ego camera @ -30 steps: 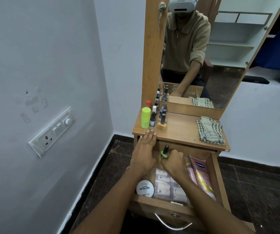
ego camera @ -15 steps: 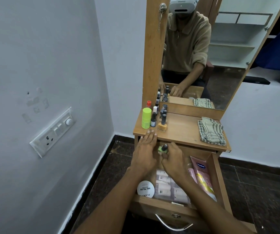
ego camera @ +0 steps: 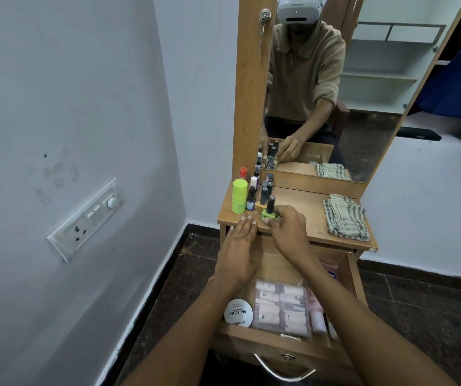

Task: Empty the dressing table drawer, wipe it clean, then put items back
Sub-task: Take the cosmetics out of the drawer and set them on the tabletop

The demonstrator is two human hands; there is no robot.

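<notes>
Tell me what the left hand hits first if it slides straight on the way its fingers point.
Likely the tall lime-green bottle, just beyond the left hand fingertips on the tabletop; depth is hard to judge.

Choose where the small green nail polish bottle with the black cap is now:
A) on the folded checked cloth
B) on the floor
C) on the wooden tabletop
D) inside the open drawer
C: the small green nail polish bottle with the black cap stands on the wooden tabletop, with the right hand at it.

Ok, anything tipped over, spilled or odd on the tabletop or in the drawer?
Nothing stands out. The bottles stand upright on the tabletop, the right hand holds the green nail polish bottle upright, the checked cloth lies bunched, no spills.
</notes>
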